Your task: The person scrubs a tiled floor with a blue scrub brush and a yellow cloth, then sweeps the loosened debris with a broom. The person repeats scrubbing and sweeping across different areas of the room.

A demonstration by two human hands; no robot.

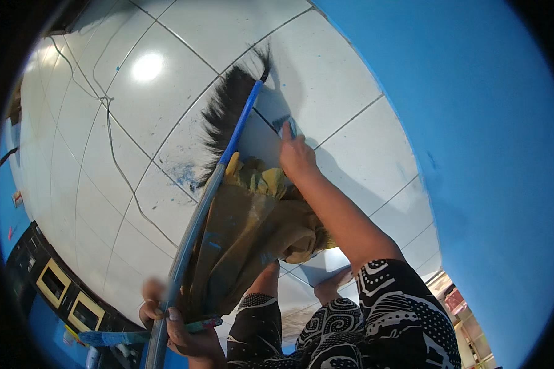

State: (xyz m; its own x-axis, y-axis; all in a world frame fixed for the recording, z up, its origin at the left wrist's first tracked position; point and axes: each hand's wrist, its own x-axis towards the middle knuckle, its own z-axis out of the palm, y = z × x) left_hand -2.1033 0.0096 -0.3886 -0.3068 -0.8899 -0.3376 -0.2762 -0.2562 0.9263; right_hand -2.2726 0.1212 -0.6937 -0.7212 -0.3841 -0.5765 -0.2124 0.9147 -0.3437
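My left hand (181, 329) is wrapped round the grey pole of a broom (194, 227) at the lower left. The broom has a blue collar and black bristles (228, 107) pointing away from me. A blue-stained paintbrush (114, 337) lies crosswise at that same hand; how it is held is partly hidden. Beside the pole hangs a bunched olive-brown cloth (240, 227) with yellowish edges and blue smears. My right hand (298, 157) reaches forward, index finger stretched, closed on a small blue-grey piece (286, 126) over the tiles. I cannot tell its kind or whether it touches the floor.
White floor tiles (345, 67) carry blue paint smudges (183, 175) left of the bristles. A blue wall (474, 154) rises on the right. A thin cable (114, 141) runs along the floor on the left. Black-and-cream furniture (55, 280) stands at the lower left.
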